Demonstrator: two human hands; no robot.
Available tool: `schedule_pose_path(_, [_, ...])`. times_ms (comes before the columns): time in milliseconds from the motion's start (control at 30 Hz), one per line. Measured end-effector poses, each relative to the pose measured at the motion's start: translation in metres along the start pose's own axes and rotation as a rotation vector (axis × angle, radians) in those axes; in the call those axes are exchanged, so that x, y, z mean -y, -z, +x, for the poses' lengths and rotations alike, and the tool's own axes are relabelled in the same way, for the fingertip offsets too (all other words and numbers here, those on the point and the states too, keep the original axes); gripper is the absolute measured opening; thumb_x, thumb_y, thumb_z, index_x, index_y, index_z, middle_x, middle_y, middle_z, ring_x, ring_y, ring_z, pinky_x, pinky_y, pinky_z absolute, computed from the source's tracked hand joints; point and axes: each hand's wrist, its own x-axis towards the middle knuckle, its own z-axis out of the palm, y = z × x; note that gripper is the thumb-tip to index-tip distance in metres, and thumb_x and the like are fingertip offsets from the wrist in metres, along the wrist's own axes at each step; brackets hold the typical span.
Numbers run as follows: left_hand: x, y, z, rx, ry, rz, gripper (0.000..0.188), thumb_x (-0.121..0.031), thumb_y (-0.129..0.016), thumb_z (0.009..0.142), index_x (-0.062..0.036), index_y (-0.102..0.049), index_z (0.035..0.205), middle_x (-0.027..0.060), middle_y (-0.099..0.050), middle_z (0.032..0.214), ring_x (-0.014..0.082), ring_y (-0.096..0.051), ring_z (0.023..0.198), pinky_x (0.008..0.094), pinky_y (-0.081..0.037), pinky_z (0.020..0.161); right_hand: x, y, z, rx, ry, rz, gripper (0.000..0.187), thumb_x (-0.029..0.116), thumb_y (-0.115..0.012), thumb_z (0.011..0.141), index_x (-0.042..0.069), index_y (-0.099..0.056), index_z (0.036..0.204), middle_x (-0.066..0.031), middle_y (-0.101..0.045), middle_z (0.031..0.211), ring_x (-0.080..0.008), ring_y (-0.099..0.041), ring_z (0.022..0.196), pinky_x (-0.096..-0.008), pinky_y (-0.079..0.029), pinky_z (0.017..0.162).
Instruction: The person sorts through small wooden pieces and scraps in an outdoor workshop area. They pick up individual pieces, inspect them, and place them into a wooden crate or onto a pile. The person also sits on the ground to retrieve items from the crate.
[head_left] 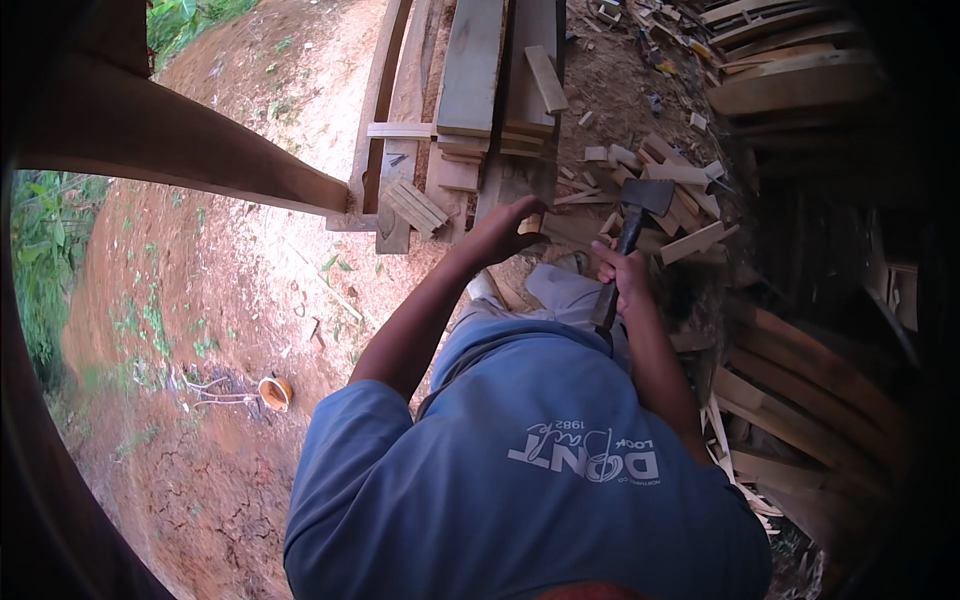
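Two hands at work over a woodpile, seen from above the person's head. Biggest thing in view: red-brown dirt ground [230, 300] with sawdust scattered, filling left and centre, green plants at the far left edge. Thick dark beam [180, 145] runs diagonally from upper left down toward the planks. Blue shirt [520, 470] fills the lower middle, both bare forearms reaching up from it. Long plank stack [470, 80] lies lengthwise at top centre, several boards side by side, short cut pieces lying across their near ends. Offcut pile [680, 200] of pale wood scraps sits right of the stack, more curved boards going dark along the right side.

Hatchet [630, 230]: dark metal head up over the offcuts, handle angled down toward the body. Right hand [625, 280] clenched around the handle, low on the shaft, head well above the fist. Left hand [505, 230] stretched forward, fingers curled down onto a pale wood piece [530, 224] at the near end of the plank stack; it touches it, full grip cannot be told. Hands near each other, not touching. Small orange bowl [275, 392] sits on the dirt at lower left, well apart from both hands.
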Motion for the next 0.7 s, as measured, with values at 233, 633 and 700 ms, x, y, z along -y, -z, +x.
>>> schedule_pose_path(233, [0.0, 0.003, -0.003, -0.091, -0.05, -0.084, 0.045, -0.013, -0.081, 0.08, -0.0037, -0.06, 0.119, 0.0201, -0.069, 0.113, 0.0408, -0.065, 0.109, 0.0433, -0.053, 0.089, 0.011, -0.007, 0.001, -0.002, 0.002, -0.027, 0.037, 0.004, -0.082, 0.081, 0.012, -0.047, 0.09, 0.0038, -0.05, 0.064, -0.0054, -0.044, 0.047, -0.0238, -0.035, 0.045])
schedule_pose_path(633, [-0.008, 0.01, -0.013, -0.037, 0.103, 0.047, 0.044, -0.01, -0.078, 0.086, -0.0035, -0.057, 0.123, 0.014, -0.066, 0.122, 0.0288, -0.065, 0.117, 0.0383, -0.053, 0.101, 0.014, -0.012, -0.003, 0.046, -0.035, 0.084, 0.036, 0.002, -0.08, 0.083, 0.016, -0.047, 0.089, 0.0058, -0.047, 0.067, -0.0043, -0.04, 0.047, -0.023, -0.034, 0.046])
schedule_pose_path(700, [-0.003, 0.016, -0.016, -0.235, 0.089, -0.064, 0.044, -0.014, -0.078, 0.088, -0.0031, -0.056, 0.124, 0.0131, -0.067, 0.121, 0.0274, -0.066, 0.115, 0.039, -0.055, 0.097, 0.013, -0.008, 0.001, 0.059, -0.067, 0.213, 0.037, 0.002, -0.08, 0.082, 0.016, -0.047, 0.091, 0.0056, -0.047, 0.068, -0.0041, -0.039, 0.047, -0.0231, -0.034, 0.047])
